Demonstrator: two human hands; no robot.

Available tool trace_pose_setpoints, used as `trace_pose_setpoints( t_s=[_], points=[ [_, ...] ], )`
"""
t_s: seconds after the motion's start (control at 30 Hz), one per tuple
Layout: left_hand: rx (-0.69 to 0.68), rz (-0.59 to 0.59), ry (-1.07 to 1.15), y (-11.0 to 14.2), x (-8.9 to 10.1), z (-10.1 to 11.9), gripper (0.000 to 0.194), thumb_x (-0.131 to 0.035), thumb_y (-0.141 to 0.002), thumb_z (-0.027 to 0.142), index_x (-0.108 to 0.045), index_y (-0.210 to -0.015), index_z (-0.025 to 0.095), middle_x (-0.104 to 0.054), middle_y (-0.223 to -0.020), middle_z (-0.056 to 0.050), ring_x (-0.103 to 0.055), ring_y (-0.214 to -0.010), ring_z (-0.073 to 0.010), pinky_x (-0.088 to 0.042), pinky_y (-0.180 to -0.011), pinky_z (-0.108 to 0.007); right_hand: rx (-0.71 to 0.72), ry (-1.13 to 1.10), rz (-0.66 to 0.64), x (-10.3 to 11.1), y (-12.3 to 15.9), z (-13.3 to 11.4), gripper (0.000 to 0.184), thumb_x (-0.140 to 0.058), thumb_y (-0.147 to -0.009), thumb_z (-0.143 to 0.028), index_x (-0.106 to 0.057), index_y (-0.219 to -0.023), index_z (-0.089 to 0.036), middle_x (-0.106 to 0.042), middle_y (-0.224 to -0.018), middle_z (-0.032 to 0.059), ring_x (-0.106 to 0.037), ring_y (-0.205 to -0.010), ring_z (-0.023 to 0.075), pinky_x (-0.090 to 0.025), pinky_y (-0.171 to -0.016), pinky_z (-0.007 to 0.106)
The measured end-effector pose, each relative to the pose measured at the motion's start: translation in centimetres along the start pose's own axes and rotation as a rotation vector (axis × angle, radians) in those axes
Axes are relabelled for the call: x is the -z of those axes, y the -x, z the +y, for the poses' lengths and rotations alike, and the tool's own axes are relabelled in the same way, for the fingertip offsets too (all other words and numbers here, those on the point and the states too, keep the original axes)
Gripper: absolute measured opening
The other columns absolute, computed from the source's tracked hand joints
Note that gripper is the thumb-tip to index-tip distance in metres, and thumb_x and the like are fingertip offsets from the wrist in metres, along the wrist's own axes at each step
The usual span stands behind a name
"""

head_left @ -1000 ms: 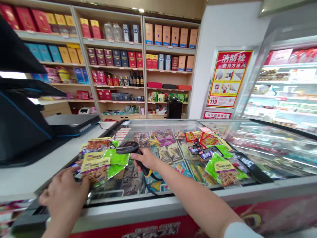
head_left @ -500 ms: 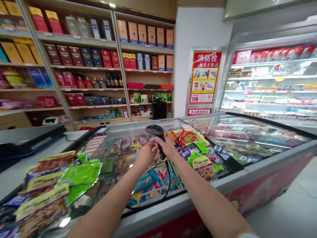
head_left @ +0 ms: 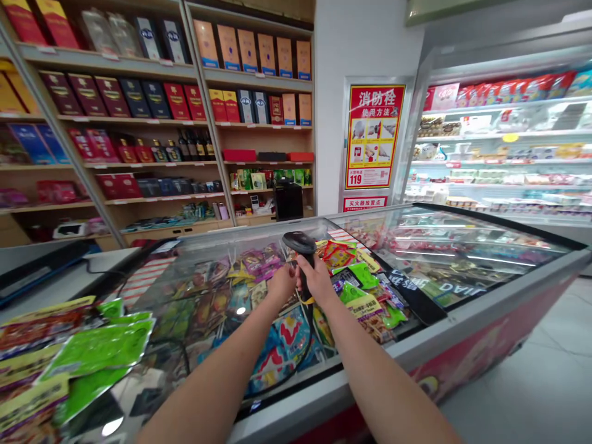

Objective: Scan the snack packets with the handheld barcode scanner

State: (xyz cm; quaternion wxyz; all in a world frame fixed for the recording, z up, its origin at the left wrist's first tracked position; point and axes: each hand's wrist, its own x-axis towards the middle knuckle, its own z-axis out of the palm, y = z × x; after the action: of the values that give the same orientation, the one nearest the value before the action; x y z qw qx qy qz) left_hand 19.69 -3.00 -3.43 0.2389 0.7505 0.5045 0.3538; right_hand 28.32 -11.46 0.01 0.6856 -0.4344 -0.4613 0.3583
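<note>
A black handheld barcode scanner (head_left: 301, 242) is upright above the glass top of the chest freezer (head_left: 370, 376). My right hand (head_left: 317, 280) wraps round its handle, and the cable (head_left: 309, 336) hangs down from there to the glass. My left hand (head_left: 283, 285) is closed right beside the handle, its fingers bent and partly hidden; whether it grips anything I cannot make out. Just right of my hands lies a pile of snack packets (head_left: 365, 283) in red, green and yellow on the lid.
More snack packets (head_left: 99, 345), green and yellow, lie at the left on the glass. Behind them stands a counter with a black device (head_left: 41, 265). Shelves of boxed bottles (head_left: 152, 98) line the back wall. A lit display fridge (head_left: 504, 148) is at the right.
The view has turned a little to the right, so the left packets and shelves sit further left. My hands stay together at the scanner, my right hand still holding it.
</note>
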Motion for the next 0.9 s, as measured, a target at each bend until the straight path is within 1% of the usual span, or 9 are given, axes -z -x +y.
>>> trace_pose_setpoints(
  t_s=[0.03, 0.07, 0.13, 0.23, 0.33, 0.5, 0.63, 0.9],
  points=[
    [0.03, 0.026, -0.015, -0.2, 0.7, -0.2, 0.013, -0.058, -0.069, 0.022, -0.048, -0.061, 0.02, -0.056, -0.058, 0.0, -0.057, -0.063, -0.0172, -0.044, -0.067, -0.031, -0.016, -0.008, -0.001, 0.0, 0.0, 0.1, 0.04, -0.058, -0.075, -0.058, -0.047, -0.075, -0.02, -0.051, -0.049, -0.0065, -0.046, -0.034, 0.0076, -0.043, -0.035, 0.02],
    [0.059, 0.081, -0.015, -0.5, 1.5, -0.5, 0.012, -0.057, -0.07, 0.023, -0.048, -0.063, 0.02, -0.057, -0.061, 0.0, -0.057, -0.065, -0.0171, -0.044, -0.067, -0.03, -0.037, -0.021, 0.0, 0.0, 0.0, 0.1, 0.04, -0.058, -0.074, -0.058, -0.047, -0.077, -0.02, -0.052, -0.05, -0.0066, -0.047, -0.035, 0.0077, -0.043, -0.035, 0.02],
    [0.112, 0.229, 0.018, -1.1, 3.4, -1.1, 0.012, -0.056, -0.073, 0.027, -0.048, -0.066, 0.021, -0.059, -0.066, -0.001, -0.058, -0.069, -0.0175, -0.044, -0.068, -0.029, -0.078, -0.053, -0.002, 0.0, 0.0, 0.2, 0.04, -0.06, -0.073, -0.058, -0.046, -0.079, -0.021, -0.053, -0.052, -0.007, -0.046, -0.035, 0.0076, -0.042, -0.034, 0.02],
    [0.193, 0.437, 0.102, -1.6, 5.8, -2.3, 0.01, -0.053, -0.076, 0.028, -0.049, -0.071, 0.02, -0.059, -0.07, -0.001, -0.06, -0.073, -0.0179, -0.045, -0.071, -0.03, -0.142, -0.056, -0.047, 0.0, 0.2, 0.0, 0.041, -0.062, -0.072, -0.057, -0.045, -0.08, -0.021, -0.052, -0.052, -0.0072, -0.046, -0.035, 0.0075, -0.04, -0.033, 0.02],
    [0.257, 0.542, 0.137, -1.7, 7.2, -2.9, 0.009, -0.052, -0.078, 0.028, -0.049, -0.074, 0.02, -0.06, -0.072, -0.002, -0.06, -0.076, -0.0181, -0.045, -0.074, -0.031, -0.21, 0.018, -0.1, 0.1, 0.5, -0.2, 0.039, -0.065, -0.072, -0.054, -0.046, -0.08, -0.021, -0.053, -0.053, -0.0067, -0.047, -0.036, 0.0083, -0.04, -0.033, 0.02],
    [0.248, 0.597, 0.116, -1.3, 7.8, -2.9, 0.008, -0.05, -0.08, 0.028, -0.051, -0.081, 0.021, -0.064, -0.08, -0.005, -0.062, -0.081, -0.0213, -0.045, -0.079, -0.034, -0.267, 0.133, -0.145, 0.3, 0.9, -0.2, 0.035, -0.064, -0.075, -0.051, -0.046, -0.075, -0.021, -0.053, -0.052, -0.0052, -0.047, -0.036, 0.0093, -0.042, -0.033, 0.022],
    [0.227, 0.627, 0.085, -1.2, 8.2, -2.7, 0.01, -0.048, -0.082, 0.029, -0.052, -0.085, 0.021, -0.066, -0.082, -0.007, -0.063, -0.085, -0.0238, -0.044, -0.081, -0.036, -0.261, 0.183, -0.19, 0.3, 0.9, 0.3, 0.036, -0.063, -0.076, -0.052, -0.046, -0.072, -0.021, -0.053, -0.051, -0.0047, -0.047, -0.035, 0.0092, -0.04, -0.032, 0.022],
    [0.233, 0.625, 0.048, -1.3, 8.2, -2.8, 0.011, -0.047, -0.083, 0.029, -0.052, -0.087, 0.02, -0.066, -0.082, -0.008, -0.063, -0.084, -0.0242, -0.044, -0.08, -0.036, -0.25, 0.22, -0.23, 0.3, 0.9, 0.8, 0.036, -0.062, -0.076, -0.053, -0.046, -0.072, -0.021, -0.052, -0.052, -0.0049, -0.048, -0.035, 0.0095, -0.04, -0.032, 0.022]
  ],
)
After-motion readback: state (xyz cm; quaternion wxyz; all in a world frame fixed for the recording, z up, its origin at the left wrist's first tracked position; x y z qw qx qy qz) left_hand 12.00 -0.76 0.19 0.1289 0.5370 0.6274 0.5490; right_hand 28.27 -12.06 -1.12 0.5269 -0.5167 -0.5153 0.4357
